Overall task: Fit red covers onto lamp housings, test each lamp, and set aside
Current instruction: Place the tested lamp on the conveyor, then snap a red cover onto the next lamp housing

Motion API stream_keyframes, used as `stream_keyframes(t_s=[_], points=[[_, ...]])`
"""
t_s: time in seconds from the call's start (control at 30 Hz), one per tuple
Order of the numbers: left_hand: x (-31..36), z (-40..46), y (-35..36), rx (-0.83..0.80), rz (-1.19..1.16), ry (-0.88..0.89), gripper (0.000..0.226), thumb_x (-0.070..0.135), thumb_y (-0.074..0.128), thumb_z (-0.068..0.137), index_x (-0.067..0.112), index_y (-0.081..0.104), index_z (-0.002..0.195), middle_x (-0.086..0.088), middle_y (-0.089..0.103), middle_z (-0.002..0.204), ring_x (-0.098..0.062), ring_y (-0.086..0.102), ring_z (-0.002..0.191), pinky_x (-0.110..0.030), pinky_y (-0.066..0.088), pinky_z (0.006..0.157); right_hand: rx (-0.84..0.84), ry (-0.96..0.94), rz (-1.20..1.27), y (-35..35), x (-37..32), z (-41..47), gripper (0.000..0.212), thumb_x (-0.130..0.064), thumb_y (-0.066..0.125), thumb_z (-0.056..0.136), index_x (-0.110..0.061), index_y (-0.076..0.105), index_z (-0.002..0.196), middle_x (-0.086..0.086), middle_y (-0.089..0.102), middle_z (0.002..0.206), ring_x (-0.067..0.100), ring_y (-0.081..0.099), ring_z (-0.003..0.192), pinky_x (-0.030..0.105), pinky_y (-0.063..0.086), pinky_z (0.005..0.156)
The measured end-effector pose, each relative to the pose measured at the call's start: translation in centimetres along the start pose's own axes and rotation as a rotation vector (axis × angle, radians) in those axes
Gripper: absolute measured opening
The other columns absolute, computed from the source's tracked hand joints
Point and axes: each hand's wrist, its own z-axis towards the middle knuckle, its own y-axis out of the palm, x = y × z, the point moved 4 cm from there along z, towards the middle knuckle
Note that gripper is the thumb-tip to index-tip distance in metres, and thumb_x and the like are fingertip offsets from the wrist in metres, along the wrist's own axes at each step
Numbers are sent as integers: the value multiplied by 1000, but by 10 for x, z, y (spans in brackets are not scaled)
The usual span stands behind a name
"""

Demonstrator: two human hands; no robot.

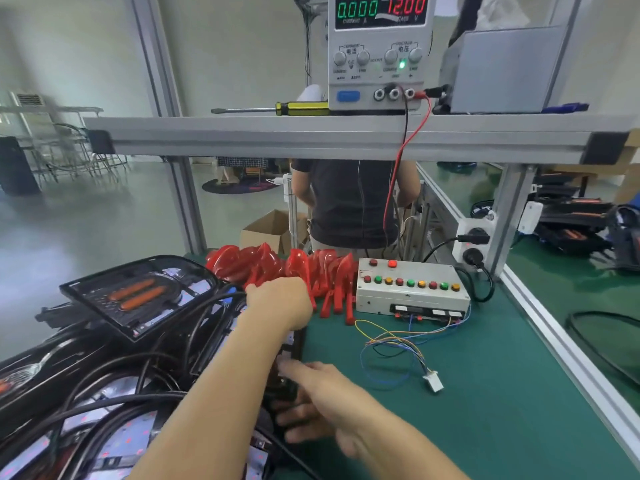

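Spreading over the near left, a heap of black lamp housings (114, 368). Red covers (298, 271) stacked far, centre. Left hand (278, 299) curled at those covers, grip hidden. Right hand (322, 403) fingers straight, touching a housing. Likely fetching a cover; next, seat it squarely.

bare forearms, no sleeves visible
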Motion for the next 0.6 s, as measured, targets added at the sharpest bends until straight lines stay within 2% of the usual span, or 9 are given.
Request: stream_keyframes(t_s=[0.1,0.17,0.23,0.3,0.37,0.43,0.47,0.53,0.6], points=[[-5,-1,-1,-12,-31,16,43,5,43,90,19,57,129,-4,56,134,-29,48,126,-50,28,111,114,-67,132,4,0,10,20,-25,58,96,-6,56,103,5,58,71,8,52,45,22,50,45],[-7,-1,-8,11,-59,17,44,6,43,91,22,56,129,-3,54,136,-28,46,128,-51,25,111,169,-135,213,-1,-1,12,16,-17,51,98,-4,58,103,6,60,65,8,50,41,21,48,42],[-9,-1,-18,82,-76,19,39,16,43,93,26,55,129,-1,53,136,-27,44,128,-51,22,111,212,-216,258,-10,-3,8,15,-13,48,99,-5,60,101,5,61,59,8,50,42,21,47,41],[-12,2,-26,131,-153,41,39,38,45,93,29,53,131,1,52,138,-27,44,128,-51,24,110,271,-310,254,-23,-3,2,15,-12,49,98,-9,63,95,2,62,58,8,52,45,21,48,42],[-12,5,-30,133,-318,81,55,52,52,85,31,47,136,0,46,143,-28,44,129,-50,29,110,354,-402,227,-39,-3,-5,17,-12,51,98,-14,67,94,-2,64,63,9,56,53,22,50,46],[-7,7,-33,121,-481,124,72,49,62,83,30,33,146,-4,37,149,-28,43,129,-46,32,110,415,-486,212,-56,-3,-12,18,-12,52,98,-16,69,93,-4,64,65,8,57,56,22,51,48],[-5,7,-34,103,-555,143,76,48,65,83,29,30,148,-4,37,149,-25,44,127,-41,34,108,438,-521,209,-65,-5,-16,19,-11,52,98,-15,70,93,-3,63,64,8,56,55,23,51,47],[-2,7,-35,13,-623,181,77,54,67,80,26,37,145,0,43,145,-16,46,118,-30,35,100,491,-580,180,-85,-9,-25,21,-10,52,98,-16,71,92,-1,63,62,7,53,51,23,50,46],[-4,6,-33,-171,-535,205,86,64,70,69,24,44,141,6,50,136,-12,47,116,-28,34,103,552,-623,122,-107,-13,-37,24,-11,52,98,-22,73,92,0,62,63,7,51,50,24,50,46]])
